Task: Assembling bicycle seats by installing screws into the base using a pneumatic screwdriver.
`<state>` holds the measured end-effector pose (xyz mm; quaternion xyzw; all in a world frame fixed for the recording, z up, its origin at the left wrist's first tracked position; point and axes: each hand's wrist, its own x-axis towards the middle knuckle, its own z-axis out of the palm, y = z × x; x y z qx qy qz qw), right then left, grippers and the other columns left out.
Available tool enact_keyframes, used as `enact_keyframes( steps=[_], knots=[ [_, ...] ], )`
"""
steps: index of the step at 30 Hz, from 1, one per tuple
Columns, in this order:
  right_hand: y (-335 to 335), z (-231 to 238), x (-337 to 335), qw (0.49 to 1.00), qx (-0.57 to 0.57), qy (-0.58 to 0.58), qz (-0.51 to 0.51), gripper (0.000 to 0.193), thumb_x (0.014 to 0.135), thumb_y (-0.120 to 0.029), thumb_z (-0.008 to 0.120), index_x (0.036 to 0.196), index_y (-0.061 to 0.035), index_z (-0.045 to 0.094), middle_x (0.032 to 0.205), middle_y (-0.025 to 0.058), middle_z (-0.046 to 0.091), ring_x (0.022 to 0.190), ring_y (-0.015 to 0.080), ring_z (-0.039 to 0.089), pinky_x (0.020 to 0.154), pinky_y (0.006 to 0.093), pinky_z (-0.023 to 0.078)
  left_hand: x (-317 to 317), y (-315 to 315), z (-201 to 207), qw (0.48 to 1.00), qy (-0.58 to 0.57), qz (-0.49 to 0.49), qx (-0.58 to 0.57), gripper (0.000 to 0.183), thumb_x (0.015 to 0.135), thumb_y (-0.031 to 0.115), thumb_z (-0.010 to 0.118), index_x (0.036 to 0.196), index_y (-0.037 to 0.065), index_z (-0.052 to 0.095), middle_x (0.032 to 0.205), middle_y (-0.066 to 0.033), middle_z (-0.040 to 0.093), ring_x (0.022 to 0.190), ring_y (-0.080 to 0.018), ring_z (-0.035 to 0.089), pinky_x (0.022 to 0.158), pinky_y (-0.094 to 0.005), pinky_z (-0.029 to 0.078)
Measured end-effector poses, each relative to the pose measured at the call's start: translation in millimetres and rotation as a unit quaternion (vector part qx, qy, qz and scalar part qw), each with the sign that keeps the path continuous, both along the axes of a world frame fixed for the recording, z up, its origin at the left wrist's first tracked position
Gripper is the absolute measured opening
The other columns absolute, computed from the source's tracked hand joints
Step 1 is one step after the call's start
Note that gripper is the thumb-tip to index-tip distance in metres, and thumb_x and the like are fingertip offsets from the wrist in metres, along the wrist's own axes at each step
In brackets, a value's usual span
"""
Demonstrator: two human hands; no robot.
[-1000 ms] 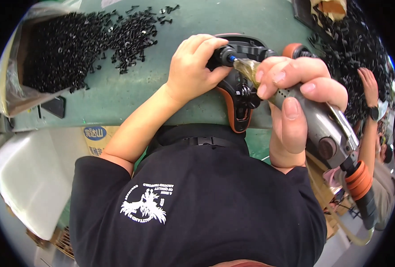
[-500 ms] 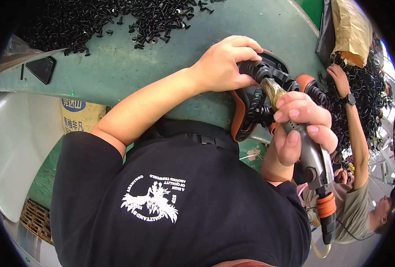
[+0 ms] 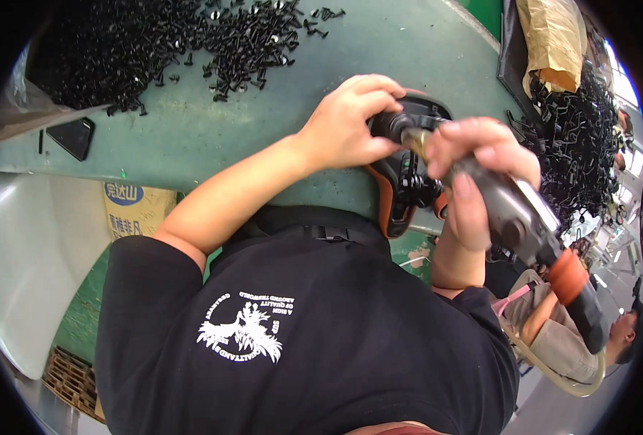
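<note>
A black part with orange edges, shaped like a bicycle saddle seen from below, stands at the table's near edge. My left hand is closed on its upper left side, fingers over a dark round piece and thumb below. In my right hand, slightly smeared by motion, is a grey power screwdriver with an orange collar, wrapped by my fingers. Its yellowish front end points at the saddle beside my left fingertips. Whether the tip touches a screw is hidden. The saddle's right side is mostly behind my right hand.
Loose black screws heap on the green table at far left, by a black phone. At right are a brown paper bag and piled bent black metal pieces. A co-worker sits lower right, near the tool's hose.
The screwdriver's rear end has swung right and up, with my right hand turning along. My left hand still grips the saddle. The co-worker's reaching arm has drawn back from the bag.
</note>
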<state>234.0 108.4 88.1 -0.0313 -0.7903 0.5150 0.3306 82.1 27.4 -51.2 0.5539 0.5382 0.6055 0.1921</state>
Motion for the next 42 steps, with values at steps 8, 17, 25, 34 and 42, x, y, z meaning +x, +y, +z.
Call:
enact_keyframes(
  steps=[8,17,25,34,42],
  knots=[
    [-4,23,54,0.983,-0.078,0.166,-0.016,0.034,0.093,-0.003,0.06,0.125,-0.0047,0.048,0.113,0.0247,0.061,0.073,0.0223,0.061,0.076,0.0445,0.057,-75,5,8,0.941,0.244,0.161,-0.174,0.02,0.087,0.02,0.083,0.1,0.008,0.077,0.107,-0.0102,0.071,0.102,-0.0318,0.068,0.088,-0.0409,0.057],
    [-5,36,110,0.978,-0.082,0.19,-0.038,0.039,0.092,-0.009,0.06,0.13,-0.0098,0.054,0.118,0.0146,0.061,0.072,0.0171,0.063,0.073,0.039,0.053,-56,28,34,0.988,0.034,0.052,-0.141,0.008,0.098,0.009,0.075,0.103,0.004,0.074,0.111,-0.0088,0.078,0.095,-0.0202,0.073,0.087,-0.0322,0.058],
    [-4,51,129,0.961,-0.09,0.258,0.035,0.034,0.094,-0.008,0.069,0.125,-0.0097,0.055,0.115,0.0091,0.066,0.077,0.0151,0.071,0.071,0.0318,0.062,53,-12,96,0.753,-0.509,-0.383,-0.164,0.022,0.099,-0.005,0.071,0.12,-0.007,0.074,0.104,-0.0157,0.073,0.088,-0.0224,0.075,0.08,-0.0349,0.063],
    [-10,55,133,0.952,-0.156,0.263,-0.014,0.035,0.097,-0.007,0.067,0.128,-0.0108,0.049,0.12,0.0128,0.061,0.074,0.0173,0.069,0.074,0.0357,0.059,53,1,93,0.683,-0.526,-0.434,-0.26,0.029,0.108,0.018,0.065,0.119,-0.008,0.073,0.099,-0.0159,0.074,0.088,-0.0253,0.075,0.078,-0.0335,0.06],
    [22,42,143,0.981,0.036,0.189,-0.012,0.047,0.096,-0.002,0.055,0.141,-0.0093,0.044,0.123,0.0202,0.057,0.081,0.0205,0.064,0.081,0.0437,0.055,11,91,99,0.927,0.292,-0.235,-0.025,0.058,0.074,0.02,0.093,0.124,0.002,0.07,0.131,-0.0149,0.069,0.12,-0.034,0.067,0.103,-0.0433,0.054]
  ],
)
